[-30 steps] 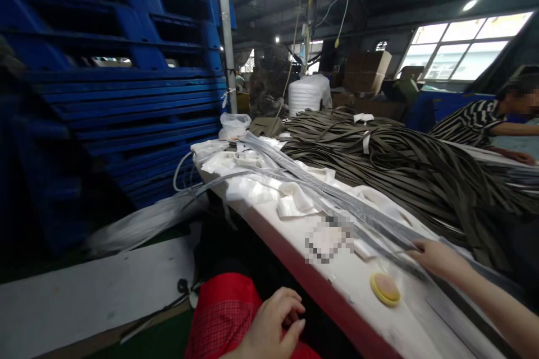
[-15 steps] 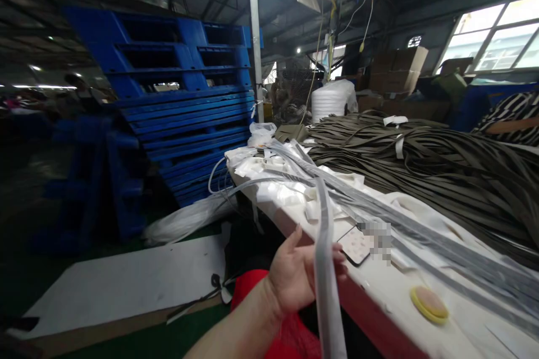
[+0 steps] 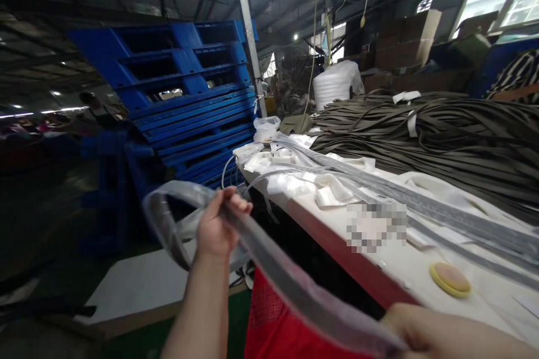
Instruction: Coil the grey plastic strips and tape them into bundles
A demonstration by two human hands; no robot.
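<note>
A long dark-grey strip in a translucent plastic sleeve (image 3: 290,286) stretches between my two hands above my lap. My left hand (image 3: 221,221) is closed around it, and past that hand the strip loops over and hangs on the left. At the lower right my right hand (image 3: 425,325) grips the strip near the table's front edge, its fingertips partly hidden and blurred. On the white table (image 3: 404,275) lie similar sleeved strips (image 3: 379,188), running back from the right side. White cloth pieces (image 3: 337,188) are bunched beneath and beside them.
A round yellow-rimmed object (image 3: 450,279) sits near my right hand, beside a pixelated flat item (image 3: 374,228). Dark olive straps (image 3: 442,134) are heaped across the back. Blue pallets (image 3: 193,134) stand stacked at left, with a white sheet (image 3: 130,286) on the floor.
My left hand has moved left and up, going from open behind the strip to closed around it. My right hand has come into view at the lower right. The view has shifted slightly.
</note>
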